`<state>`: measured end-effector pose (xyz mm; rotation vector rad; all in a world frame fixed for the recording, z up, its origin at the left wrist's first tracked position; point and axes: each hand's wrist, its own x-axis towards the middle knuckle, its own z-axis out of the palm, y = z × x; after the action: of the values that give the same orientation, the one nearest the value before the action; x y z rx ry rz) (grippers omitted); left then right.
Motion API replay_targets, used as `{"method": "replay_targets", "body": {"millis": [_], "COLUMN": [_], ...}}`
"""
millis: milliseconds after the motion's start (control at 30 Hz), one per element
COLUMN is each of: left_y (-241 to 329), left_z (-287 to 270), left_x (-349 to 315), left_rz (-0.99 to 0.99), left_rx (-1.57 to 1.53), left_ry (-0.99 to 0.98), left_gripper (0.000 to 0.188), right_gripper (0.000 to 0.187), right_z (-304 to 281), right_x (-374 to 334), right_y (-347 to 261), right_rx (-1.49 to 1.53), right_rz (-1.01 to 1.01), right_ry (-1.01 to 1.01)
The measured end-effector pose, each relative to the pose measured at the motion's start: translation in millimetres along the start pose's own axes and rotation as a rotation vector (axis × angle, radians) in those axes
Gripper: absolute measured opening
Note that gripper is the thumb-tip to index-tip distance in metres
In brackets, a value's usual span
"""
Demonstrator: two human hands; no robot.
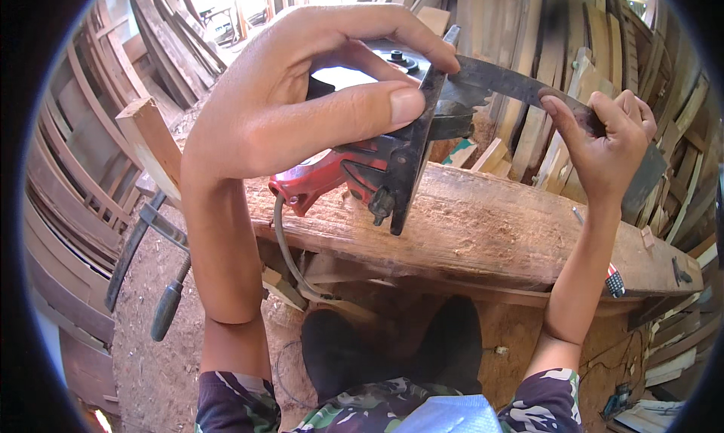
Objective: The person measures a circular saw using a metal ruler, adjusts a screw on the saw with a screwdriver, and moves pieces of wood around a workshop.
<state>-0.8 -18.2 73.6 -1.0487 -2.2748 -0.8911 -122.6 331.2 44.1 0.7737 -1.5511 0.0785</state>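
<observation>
A red and black circular saw (324,173) stands tipped on a thick wooden beam (490,222), its black base plate (411,161) nearly upright. My left hand (279,105) arches over the saw, thumb and fingertips closed on the base plate's upper part. Part of the toothed saw blade (464,97) shows beyond the plate. Between thumb and curled fingers, my right hand (607,135) grips a dark steel square (505,78). One end of its strip reaches the base plate by my left fingertips; a wider grey part shows behind my right wrist.
Sawdust covers the beam, and a power cord (280,229) hangs from the saw over its near edge. At left are a bar clamp (162,225) and an upright wood post (151,139). Boards (528,26) lean along the back and both sides. A small patterned object (615,280) sits at the beam's near edge.
</observation>
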Motion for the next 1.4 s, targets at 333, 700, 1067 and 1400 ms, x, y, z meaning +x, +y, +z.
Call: {"method": "replay_targets", "body": {"millis": [333, 700, 1067, 1400], "left_y": [21, 6, 13, 21], "left_z": [3, 9, 7, 11], "left_x": [12, 1, 5, 0], "left_rz": [0.061, -0.083, -0.075, -0.228], "left_rx": [-0.176, -0.103, -0.054, -0.050], "left_ry": [-0.085, 0.057, 0.049, 0.135], "left_gripper": [0.052, 0.069, 0.065, 0.082], "right_gripper": [0.063, 0.067, 0.064, 0.064], "right_z": [1, -1, -8, 2], "right_x": [-2, -2, -2, -4], "right_y": [4, 0, -3, 0], "right_rx": [-0.039, 0.025, -0.015, 0.105], "right_rz": [0.034, 0.021, 0.146, 0.144], "right_ry": [-0.040, -0.011, -0.092, 0.094]}}
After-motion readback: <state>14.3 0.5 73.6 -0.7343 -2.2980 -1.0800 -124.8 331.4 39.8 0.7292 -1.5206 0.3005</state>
